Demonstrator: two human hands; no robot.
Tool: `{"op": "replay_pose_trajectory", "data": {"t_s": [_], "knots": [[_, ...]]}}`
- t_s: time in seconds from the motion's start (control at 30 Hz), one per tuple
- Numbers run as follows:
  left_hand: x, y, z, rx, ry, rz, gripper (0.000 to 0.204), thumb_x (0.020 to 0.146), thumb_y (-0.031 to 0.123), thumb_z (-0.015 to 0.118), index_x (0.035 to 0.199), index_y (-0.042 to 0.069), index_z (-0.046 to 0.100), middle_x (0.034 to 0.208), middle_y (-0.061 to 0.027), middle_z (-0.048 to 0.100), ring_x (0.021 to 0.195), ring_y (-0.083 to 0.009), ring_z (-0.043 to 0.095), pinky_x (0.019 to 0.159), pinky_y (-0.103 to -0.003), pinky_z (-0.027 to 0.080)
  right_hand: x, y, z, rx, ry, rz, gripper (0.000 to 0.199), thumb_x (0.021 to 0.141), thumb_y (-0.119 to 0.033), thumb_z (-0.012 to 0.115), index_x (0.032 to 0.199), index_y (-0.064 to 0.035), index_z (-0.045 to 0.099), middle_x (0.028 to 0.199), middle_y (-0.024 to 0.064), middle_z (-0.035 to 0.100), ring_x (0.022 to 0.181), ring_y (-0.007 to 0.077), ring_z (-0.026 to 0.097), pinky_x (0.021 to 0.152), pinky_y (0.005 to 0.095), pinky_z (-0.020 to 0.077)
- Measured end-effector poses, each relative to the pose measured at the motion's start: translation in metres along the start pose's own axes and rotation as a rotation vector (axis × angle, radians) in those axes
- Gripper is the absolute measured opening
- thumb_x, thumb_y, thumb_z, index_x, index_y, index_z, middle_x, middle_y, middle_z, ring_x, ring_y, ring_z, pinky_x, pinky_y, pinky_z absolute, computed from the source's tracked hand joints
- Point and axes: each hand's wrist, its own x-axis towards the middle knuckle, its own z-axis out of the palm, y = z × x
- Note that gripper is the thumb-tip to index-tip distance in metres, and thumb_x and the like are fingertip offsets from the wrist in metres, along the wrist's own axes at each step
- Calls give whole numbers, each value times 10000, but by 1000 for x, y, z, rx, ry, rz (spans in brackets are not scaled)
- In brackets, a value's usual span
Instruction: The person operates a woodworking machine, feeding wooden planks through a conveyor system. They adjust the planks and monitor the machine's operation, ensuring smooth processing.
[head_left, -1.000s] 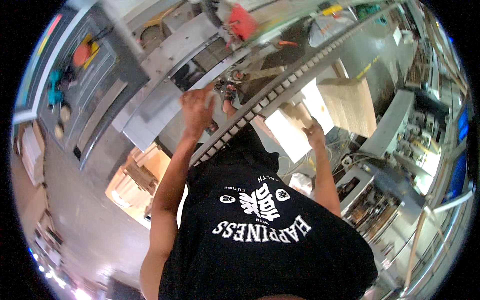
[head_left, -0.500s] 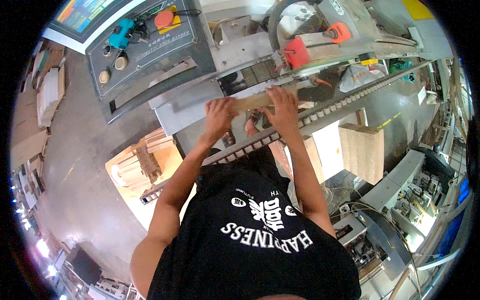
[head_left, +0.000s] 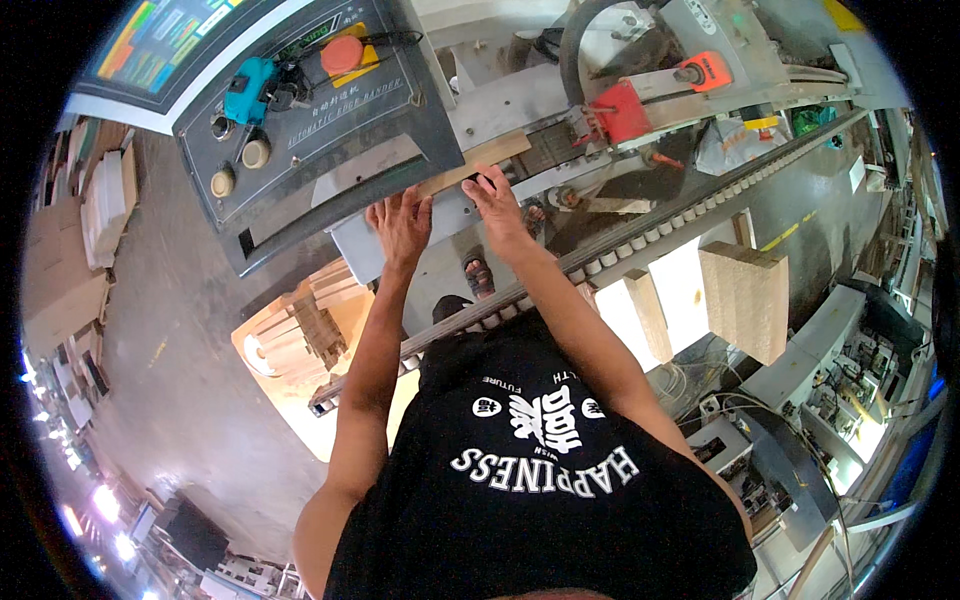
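Wood strip (head_left: pixel 490 157): left hand (head_left: pixel 402 228) outstretched, right hand (head_left: pixel 498 210) curled, both at edge; grips unclear.

Black top (head_left: pixel 540 525) (white print (head_left: pixel 545 422) on chest); dark strappy sandals (head_left: pixel 479 274)

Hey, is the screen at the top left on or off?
On: the screen glows with bright coloured blocks inside its pale frame, beyond the dark control panel.

Saw grey, scuffed floor (head_left: pixel 200 300) with glare toward lower left; spotted bright lights (head_left: pixel 106 502) there, stacked boards (head_left: pixel 105 200) along left edge, yellow floor line (head_left: pixel 787 235) at right, machinery (head_left: pixel 840 350) beyond.
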Motion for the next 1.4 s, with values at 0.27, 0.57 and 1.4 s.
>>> {"op": "replay_pose_trajectory", "data": {"t_s": [0.27, 0.57, 1.4], "knots": [[-11, -41, -16, -20, -166, 107, 327, 991, 241, 724, 1314, 279, 756, 1230, 10, 760, 1052, -276, 667, 1001, -463, 433, -2, 10, 16, 132, -33, -109, 827, 912, -407, 861, 1580, -160, 442, 1799, 175, -149, 1677, 282, -17, 1326, 436, 113], [-6, -43, 30, -65, -160, 140, 359, 965, 195, 727, 1296, 328, 762, 1007, -54, 814, 850, -299, 770, 788, -497, 573, 6, -10, -4, 203, 37, -146, 778, 865, -389, 911, 1501, -150, 530, 1790, 209, -161, 1672, 312, 18, 1322, 444, 153], [102, 160, 82, -181, -13, 263, 391, 982, 287, 745, 1368, 231, 716, 1065, -1, 789, 986, -239, 609, 1010, -462, 376, -111, -30, -161, -668, 529, -564, 288, 957, -150, 767, 1213, -50, 680, 1188, 99, 704, 1036, 227, 686, 896, 389, 551]]}}
